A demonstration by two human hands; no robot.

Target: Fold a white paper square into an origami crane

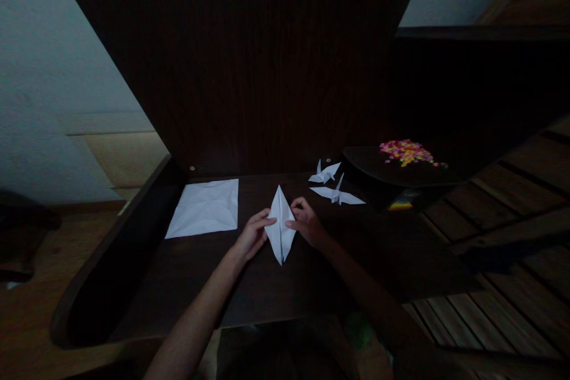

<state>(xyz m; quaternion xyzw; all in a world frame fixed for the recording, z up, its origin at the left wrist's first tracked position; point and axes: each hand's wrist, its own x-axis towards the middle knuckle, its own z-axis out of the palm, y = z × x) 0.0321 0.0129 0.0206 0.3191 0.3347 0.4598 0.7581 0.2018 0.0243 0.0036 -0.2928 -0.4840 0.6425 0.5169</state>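
Between my two hands is a folded white paper, shaped like a long diamond with a slit down its lower half. My left hand grips its left edge, thumb on top and fingers behind. On the right edge, my right hand pinches the paper with the thumb on the front and the fingers curled. Beyond my right hand lie two folded paper cranes, one nearer with wings spread and one farther back. To the left of my left hand, a creased white paper sheet lies flat on the desk.
The dark wooden desk has a raised side panel at left and a tall back board. A curved shelf at right bears a heap of small colourful pieces. A rainbow-striped item sits below it.
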